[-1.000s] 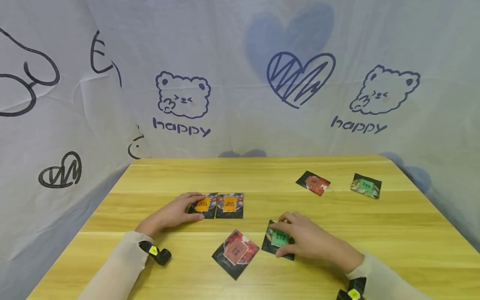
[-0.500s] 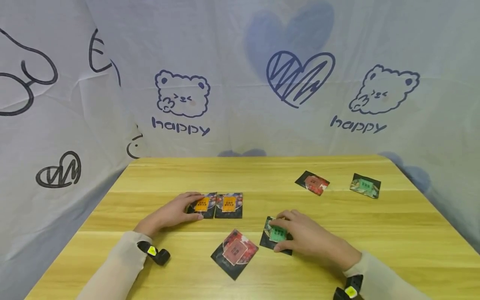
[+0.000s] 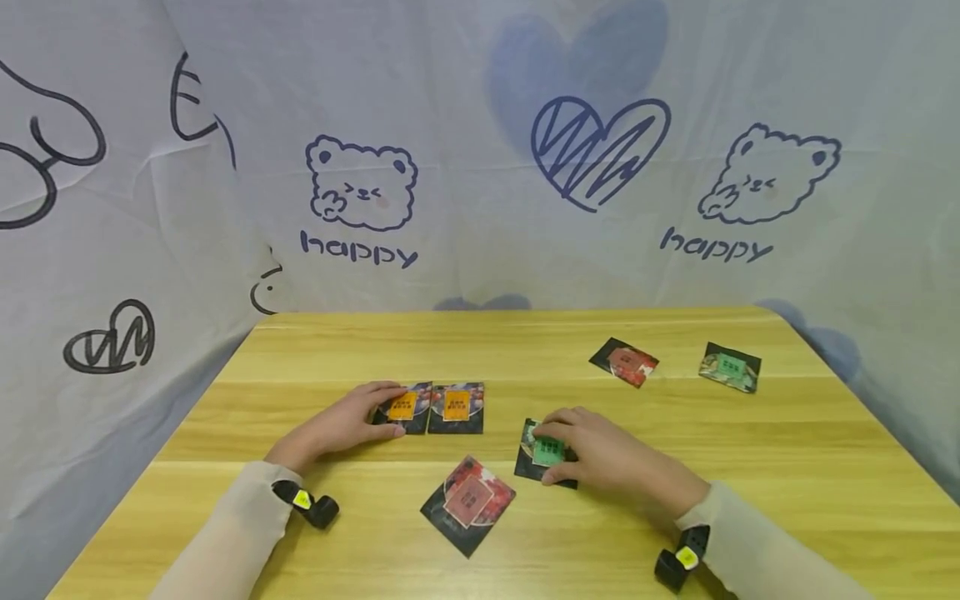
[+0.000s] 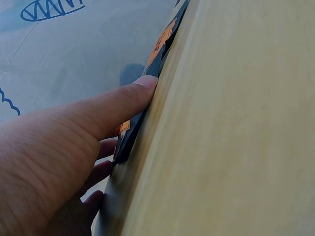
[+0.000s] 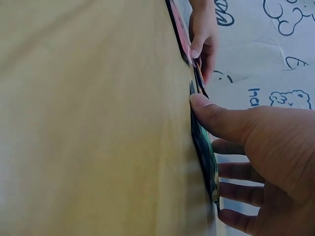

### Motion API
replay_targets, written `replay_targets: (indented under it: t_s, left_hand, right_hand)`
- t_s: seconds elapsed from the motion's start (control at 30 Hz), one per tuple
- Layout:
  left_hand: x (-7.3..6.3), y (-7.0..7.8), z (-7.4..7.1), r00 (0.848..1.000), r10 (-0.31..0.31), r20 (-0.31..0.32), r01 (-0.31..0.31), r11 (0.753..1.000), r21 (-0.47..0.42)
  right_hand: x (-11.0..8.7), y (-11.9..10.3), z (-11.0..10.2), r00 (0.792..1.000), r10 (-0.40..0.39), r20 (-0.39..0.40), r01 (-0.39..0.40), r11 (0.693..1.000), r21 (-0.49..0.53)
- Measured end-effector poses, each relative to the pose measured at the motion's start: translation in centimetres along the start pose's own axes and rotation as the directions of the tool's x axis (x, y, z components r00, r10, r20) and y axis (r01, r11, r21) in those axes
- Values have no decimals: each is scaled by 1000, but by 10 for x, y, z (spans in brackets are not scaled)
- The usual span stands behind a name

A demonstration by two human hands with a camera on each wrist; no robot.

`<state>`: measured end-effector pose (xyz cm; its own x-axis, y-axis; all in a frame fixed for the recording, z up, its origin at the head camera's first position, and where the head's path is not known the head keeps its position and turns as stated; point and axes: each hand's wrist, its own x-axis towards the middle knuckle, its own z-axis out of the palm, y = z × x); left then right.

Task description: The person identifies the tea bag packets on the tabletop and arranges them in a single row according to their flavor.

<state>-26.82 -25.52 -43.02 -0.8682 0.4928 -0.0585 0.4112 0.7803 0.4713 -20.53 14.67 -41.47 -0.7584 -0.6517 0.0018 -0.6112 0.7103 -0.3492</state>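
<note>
My left hand [image 3: 348,425] rests on the left one of two flat square packets with orange labels, touching the orange packet [image 3: 402,408] with thumb and fingers spread. Its neighbour, a matching orange packet [image 3: 457,407], lies right beside it. My right hand [image 3: 607,454] lies over a black-and-green packet [image 3: 547,450], thumb on the near side and fingertips toward the far side. The right wrist view shows the right fingers extended along this green packet [image 5: 204,147], part of which the hand hides. In the left wrist view, the left thumb [image 4: 133,96] touches the orange packet's edge.
A red-labelled packet [image 3: 469,504] lies turned on the wooden table [image 3: 360,533], in front of both hands. Farther back on the right are another red packet [image 3: 625,362] and another green packet [image 3: 731,367]. A printed cloth [image 3: 465,183] hangs behind the table.
My right hand has slid the green packet away from me and slightly left. My left hand stays on the orange packet, and the other packets keep their places.
</note>
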Motion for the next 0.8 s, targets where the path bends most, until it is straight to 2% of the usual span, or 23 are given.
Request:
replay_targets:
  t_s: [0.33, 0.47, 0.6, 0.8]
  left_hand:
    - [2, -1, 0, 1000, 5, -3, -5, 1000, 0]
    - [2, 0, 0, 1000, 3, -4, -3, 1000, 4]
    - [2, 1, -1, 1000, -2, -3, 2, 1000, 4]
    - [2, -1, 1, 1000, 9, -5, -9, 1000, 18]
  right_hand:
    - [16, 9, -5, 1000, -22, 16, 23, 1000, -12]
    - [22, 11, -7, 1000, -1, 28, 1, 1000, -2]
    - [29, 13, -7, 999, -12, 42, 12, 1000, 10]
    - [41, 16, -4, 997, 29, 71, -30, 1000, 7]
